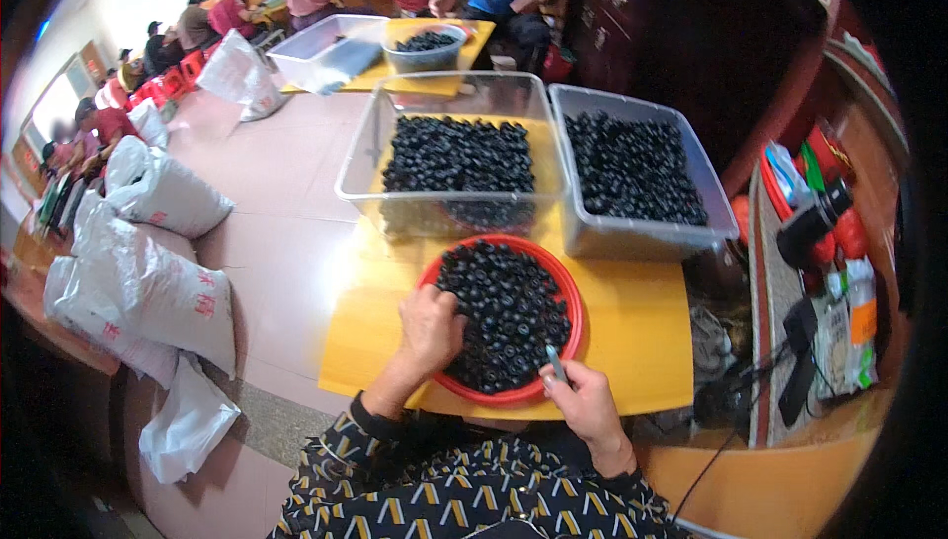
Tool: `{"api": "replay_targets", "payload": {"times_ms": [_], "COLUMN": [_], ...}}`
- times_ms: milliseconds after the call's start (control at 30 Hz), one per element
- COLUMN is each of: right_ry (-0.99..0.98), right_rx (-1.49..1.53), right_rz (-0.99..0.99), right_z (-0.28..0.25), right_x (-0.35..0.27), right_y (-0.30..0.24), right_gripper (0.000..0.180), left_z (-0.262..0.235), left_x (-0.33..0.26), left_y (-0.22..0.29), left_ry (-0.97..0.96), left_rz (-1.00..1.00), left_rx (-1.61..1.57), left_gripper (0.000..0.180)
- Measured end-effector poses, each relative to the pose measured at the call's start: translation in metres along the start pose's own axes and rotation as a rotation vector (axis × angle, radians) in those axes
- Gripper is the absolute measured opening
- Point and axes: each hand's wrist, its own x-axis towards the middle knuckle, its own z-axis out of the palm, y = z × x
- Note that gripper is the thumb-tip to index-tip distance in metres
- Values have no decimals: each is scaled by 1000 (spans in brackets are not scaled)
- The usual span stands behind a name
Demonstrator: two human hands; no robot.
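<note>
A red round basin [574, 292] full of small black ring-like parts [504, 322] stands on a yellow board in front of me. My left hand [432, 327] is over the basin's left edge, its fingers curled closed beside the black parts. Whatever they may hold is hidden. At the basin's lower right rim, my right hand [585, 403] grips a small slim grey tool [556, 362], whose tip points up and toward the parts. The tool's exact kind is not clear.
Beyond the basin stand two clear plastic bins [360, 189] [642, 228] of black parts on the yellow board [632, 332]. White sacks [183, 312] lie on the floor at left. A bench [780, 371] with bags and a cable is at right. Other people sit farther back.
</note>
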Motion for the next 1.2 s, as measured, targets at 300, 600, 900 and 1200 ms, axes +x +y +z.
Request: {"api": "replay_targets", "payload": {"times_ms": [300, 600, 900, 1200], "right_ry": [-17, -38, -98, -89], "right_rx": [-27, 131, 359, 336], "right_rz": [33, -7, -35, -87], "right_z": [10, 14, 29, 32], "right_x": [0, 7, 10, 10], "right_y": [-3, -13, -26, -21], "right_gripper": [13, 14, 15, 9], "left_z": [-4, -37, -43, -35], "left_x": [-6, -26, -33, -44], "left_y": [3, 50, 67, 61], "left_ry": [9, -341, -368, -393], "left_rz": [12, -340, -330, -438], "left_rx": [-64, -1267, -1444, -1573], "left_gripper": [19, 17, 17, 20]}}
